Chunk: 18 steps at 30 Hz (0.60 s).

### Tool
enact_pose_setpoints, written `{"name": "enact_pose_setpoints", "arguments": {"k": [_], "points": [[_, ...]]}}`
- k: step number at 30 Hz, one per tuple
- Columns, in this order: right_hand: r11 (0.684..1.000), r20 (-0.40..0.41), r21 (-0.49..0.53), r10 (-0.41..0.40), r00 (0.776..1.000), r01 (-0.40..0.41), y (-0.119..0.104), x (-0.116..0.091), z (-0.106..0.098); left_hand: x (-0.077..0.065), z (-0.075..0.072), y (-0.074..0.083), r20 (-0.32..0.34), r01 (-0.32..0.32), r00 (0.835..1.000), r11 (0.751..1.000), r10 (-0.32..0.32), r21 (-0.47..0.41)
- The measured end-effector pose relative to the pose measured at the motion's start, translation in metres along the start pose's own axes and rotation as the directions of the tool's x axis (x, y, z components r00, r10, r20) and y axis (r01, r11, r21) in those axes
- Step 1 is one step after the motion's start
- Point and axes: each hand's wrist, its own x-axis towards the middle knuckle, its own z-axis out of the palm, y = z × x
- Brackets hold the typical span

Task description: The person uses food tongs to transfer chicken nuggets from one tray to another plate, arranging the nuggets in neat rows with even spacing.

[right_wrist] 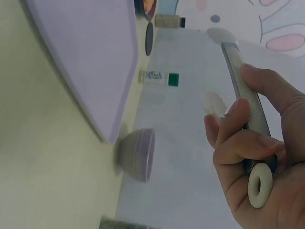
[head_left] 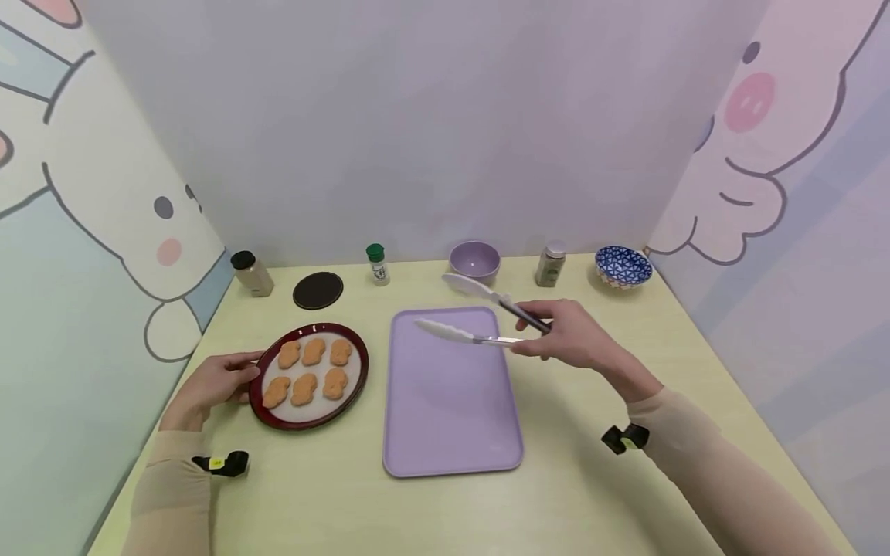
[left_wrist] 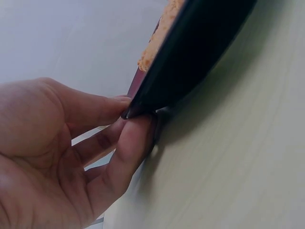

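Observation:
My left hand (head_left: 214, 380) pinches the left rim of a round dark-red plate (head_left: 363, 357), thumb on top and fingers beneath. Several golden-brown nuggets (head_left: 304, 389) lie on the plate's white lining. In the left wrist view the plate's dark underside (left_wrist: 205, 52) slants up from the fingers; a shadow falls on the table below. My right hand (head_left: 572, 336) grips a pair of tongs (head_left: 448, 332) with pale tips and dark-and-silver handles. The tongs are spread apart over the upper part of a lilac tray (head_left: 448, 394), nothing between their tips.
Along the back stand a black-lidded jar (head_left: 253, 274), a black round coaster (head_left: 317, 290), a green-capped shaker (head_left: 378, 265), a purple bowl (head_left: 475, 261), a small spice jar (head_left: 551, 264) and a blue patterned bowl (head_left: 623, 267). Walls enclose the pale table (head_left: 334, 494).

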Motion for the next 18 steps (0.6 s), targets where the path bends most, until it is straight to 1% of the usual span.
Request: {"name": "enact_pose_setpoints", "arguments": {"k": [3,7,9,13,18], "points": [[0.999,-0.089,-0.004,0.05,0.995,-0.05,0.018,-0.012,-0.013,0.0,-0.001,0.003,0.006,0.002,1.0,1.0,-0.003,0.031],[0.993,-0.179,-0.003,0.116,0.977,-0.118,0.04,-0.028,-0.025,0.0,-0.002,0.005,0.012,0.003,1.0,0.997,-0.004,0.076],[0.988,-0.211,0.012,0.154,0.965,-0.155,0.05,-0.034,-0.028,0.0,-0.002,0.005,0.015,0.005,1.0,0.997,-0.007,0.078],[0.972,-0.255,0.066,0.237,0.937,-0.227,0.071,-0.043,-0.028,-0.001,-0.002,0.003,0.012,0.016,1.0,0.997,-0.017,0.073],[0.941,-0.279,0.129,0.336,0.899,-0.312,0.098,-0.052,-0.018,-0.003,0.0,-0.001,0.018,0.022,1.0,0.998,-0.023,0.065]]}}
